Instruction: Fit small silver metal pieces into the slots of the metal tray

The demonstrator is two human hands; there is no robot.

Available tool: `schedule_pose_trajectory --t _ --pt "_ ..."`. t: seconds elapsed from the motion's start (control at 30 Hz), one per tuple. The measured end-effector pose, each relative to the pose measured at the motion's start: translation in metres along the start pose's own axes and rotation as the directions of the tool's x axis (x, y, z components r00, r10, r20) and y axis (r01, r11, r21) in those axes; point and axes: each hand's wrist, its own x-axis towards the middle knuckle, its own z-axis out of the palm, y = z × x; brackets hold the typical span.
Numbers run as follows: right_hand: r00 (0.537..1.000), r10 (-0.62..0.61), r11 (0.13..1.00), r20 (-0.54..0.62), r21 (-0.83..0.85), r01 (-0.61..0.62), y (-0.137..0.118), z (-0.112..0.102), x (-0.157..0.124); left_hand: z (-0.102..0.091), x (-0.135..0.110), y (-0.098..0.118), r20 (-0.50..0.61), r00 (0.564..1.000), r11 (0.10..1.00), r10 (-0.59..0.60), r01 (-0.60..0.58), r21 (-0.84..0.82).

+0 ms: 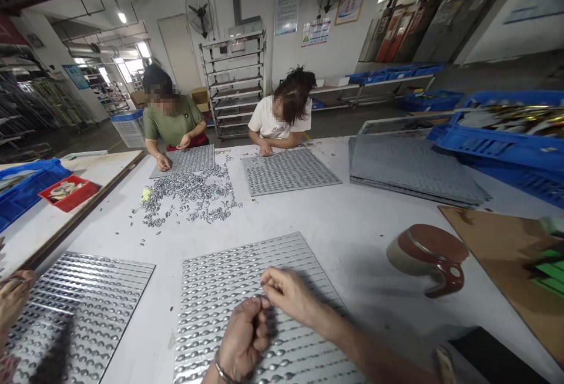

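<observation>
A flat grey board [215, 290] lies before me, set with rows of small shiny silver oval pieces. Its left side is densely filled, while the rows toward the right show smaller dark marks. My left hand [247, 334], with a metal bracelet at the wrist, is curled closed low over the board's middle. Just above and to its right, my right hand [288, 296] has thumb and fingers pinched together. The fingertips of both hands nearly meet. Whatever they may hold is hidden or too small to make out.
Loose silver pieces [194, 196] lie heaped across the table. Two co-workers sit opposite at similar boards [291, 171]; another person's hand [13, 299] is at a left board [83, 313]. A lidded brown mug [427, 249], stacked panels [409, 164] and a blue crate [506, 137] stand right.
</observation>
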Motion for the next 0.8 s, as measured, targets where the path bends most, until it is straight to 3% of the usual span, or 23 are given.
schedule_pose_trajectory --t 0.07,0.13,0.2,0.37,0.5,0.63,0.8 --pt "0.997 0.066 0.987 -0.030 0.146 -0.061 0.011 -0.009 0.012 -0.012 0.005 0.012 -0.022 0.985 0.928 0.172 -0.155 0.339" --pt "0.990 0.136 0.959 -0.037 0.255 -0.122 0.023 -0.017 0.022 -0.023 0.011 0.026 0.015 0.927 0.697 0.376 -0.293 0.655" --pt "0.982 0.186 0.934 -0.042 0.319 -0.163 0.035 -0.020 0.027 -0.029 0.018 0.039 0.093 0.878 0.457 0.470 -0.333 0.825" --pt "0.972 0.221 0.929 -0.082 0.320 -0.184 0.060 -0.021 0.025 -0.027 0.035 0.055 0.180 0.893 0.148 0.413 -0.261 0.954" --pt "0.967 0.232 0.924 -0.109 0.336 -0.184 0.069 -0.023 0.018 -0.021 0.042 0.056 0.194 0.914 -0.044 0.357 -0.191 0.981" --pt "0.962 0.254 0.897 -0.103 0.397 -0.194 0.068 -0.024 0.014 -0.021 0.043 0.055 0.211 0.925 -0.168 0.316 -0.164 0.972" --pt "0.949 0.288 0.888 -0.128 0.406 -0.215 0.070 -0.021 0.016 -0.023 0.044 0.055 0.224 0.935 -0.240 0.277 -0.158 0.958"
